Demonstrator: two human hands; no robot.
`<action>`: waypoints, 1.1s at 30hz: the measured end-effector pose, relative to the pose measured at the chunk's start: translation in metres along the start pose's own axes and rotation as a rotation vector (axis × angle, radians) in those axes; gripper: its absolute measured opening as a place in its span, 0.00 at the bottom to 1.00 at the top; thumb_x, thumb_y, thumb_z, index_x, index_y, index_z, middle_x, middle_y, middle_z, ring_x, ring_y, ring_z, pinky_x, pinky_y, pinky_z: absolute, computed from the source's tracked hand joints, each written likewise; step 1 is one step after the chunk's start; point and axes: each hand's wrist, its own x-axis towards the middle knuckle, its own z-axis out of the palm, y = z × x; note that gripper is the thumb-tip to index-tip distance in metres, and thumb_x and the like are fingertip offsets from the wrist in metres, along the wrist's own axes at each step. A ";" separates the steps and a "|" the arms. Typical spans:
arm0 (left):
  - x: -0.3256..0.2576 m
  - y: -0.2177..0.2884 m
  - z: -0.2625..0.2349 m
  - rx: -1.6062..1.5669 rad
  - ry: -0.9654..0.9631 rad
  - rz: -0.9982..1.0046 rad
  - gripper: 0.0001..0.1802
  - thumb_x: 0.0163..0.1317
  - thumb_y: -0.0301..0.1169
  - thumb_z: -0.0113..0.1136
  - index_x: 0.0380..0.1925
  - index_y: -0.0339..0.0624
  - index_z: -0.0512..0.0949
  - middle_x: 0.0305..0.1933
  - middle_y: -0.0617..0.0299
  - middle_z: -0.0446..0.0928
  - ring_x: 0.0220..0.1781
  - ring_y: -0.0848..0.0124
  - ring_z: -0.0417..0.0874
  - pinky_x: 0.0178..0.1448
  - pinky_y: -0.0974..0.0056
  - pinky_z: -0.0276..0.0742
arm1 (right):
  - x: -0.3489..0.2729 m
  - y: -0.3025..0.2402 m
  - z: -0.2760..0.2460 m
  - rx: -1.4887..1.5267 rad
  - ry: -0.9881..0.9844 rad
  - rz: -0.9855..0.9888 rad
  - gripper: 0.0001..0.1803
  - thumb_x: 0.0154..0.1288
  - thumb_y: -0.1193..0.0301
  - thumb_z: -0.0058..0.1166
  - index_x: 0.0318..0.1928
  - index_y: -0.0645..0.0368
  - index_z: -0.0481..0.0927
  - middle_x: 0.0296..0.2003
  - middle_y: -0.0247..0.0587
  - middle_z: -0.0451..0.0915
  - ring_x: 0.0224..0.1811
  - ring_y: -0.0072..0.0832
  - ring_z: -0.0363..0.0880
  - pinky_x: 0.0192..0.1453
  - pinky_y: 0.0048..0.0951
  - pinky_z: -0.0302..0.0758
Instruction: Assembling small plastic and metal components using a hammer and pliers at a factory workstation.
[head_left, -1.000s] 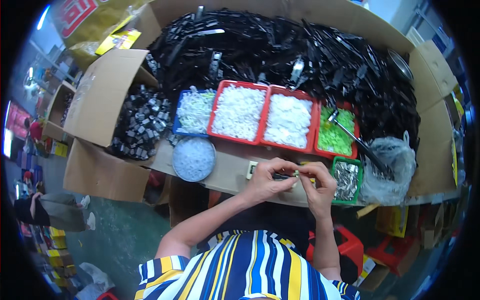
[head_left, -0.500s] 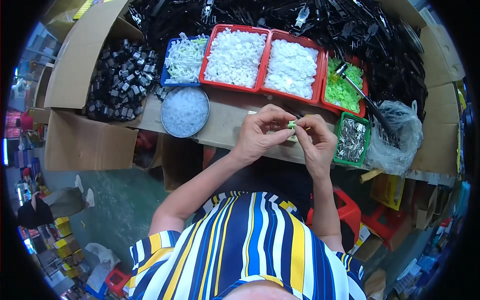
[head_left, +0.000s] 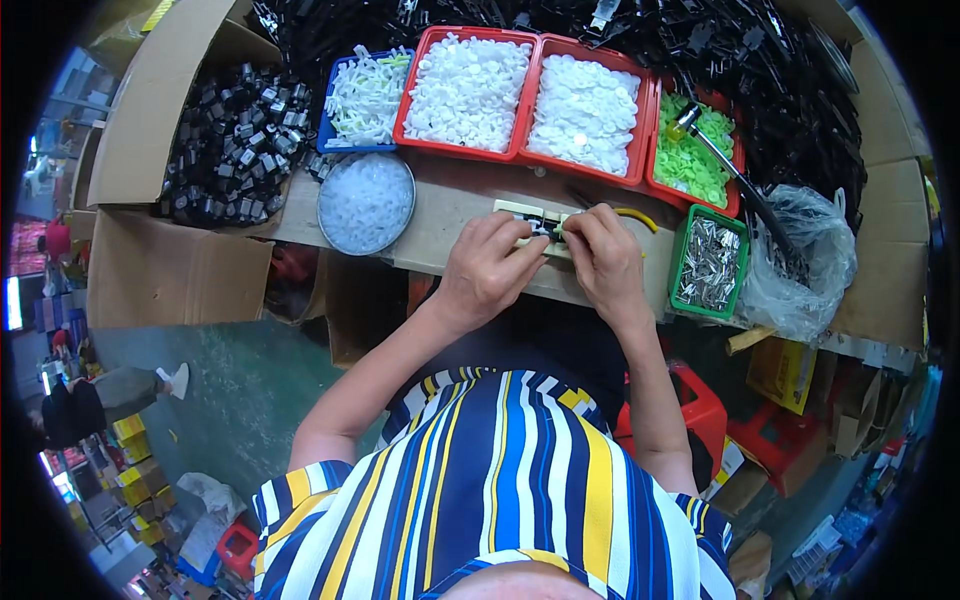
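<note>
Hands meet at the near edge of the bench (head_left: 440, 215): your left hand (head_left: 487, 268) and right hand (head_left: 602, 262) both have their fingers curled down onto a small cream-coloured fixture (head_left: 527, 213), which lies on the board just in front of the red trays. A small dark part (head_left: 545, 229) sits between your fingertips; you appear to be pinching it from both sides, though the exact grip is hidden by your knuckles.

Around you, things crowd close. A round tin of clear white pieces (head_left: 366, 202) stands just left of your left hand. Behind your hands lie two red trays of white parts (head_left: 521, 90), with a blue tray of white clips (head_left: 363, 98) to their left and a tray of green parts (head_left: 693, 152) to their right. A green tray of metal pieces (head_left: 708, 263) sits just beside your right hand, and a clear plastic bag (head_left: 805, 258) beyond it. A metal-headed tool (head_left: 720, 165) lies across the green parts. A carton of black parts (head_left: 228, 140) fills the far left.

Bare board shows only between the tin and your hands; the bench edge runs right under your wrists.
</note>
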 end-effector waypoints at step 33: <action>-0.012 -0.013 0.015 0.337 -0.084 0.187 0.16 0.56 0.34 0.67 0.46 0.47 0.82 0.47 0.61 0.77 0.57 0.63 0.74 0.58 0.56 0.63 | 0.001 -0.003 0.000 -0.058 -0.115 -0.142 0.09 0.54 0.78 0.57 0.38 0.65 0.79 0.32 0.46 0.73 0.39 0.43 0.76 0.42 0.42 0.73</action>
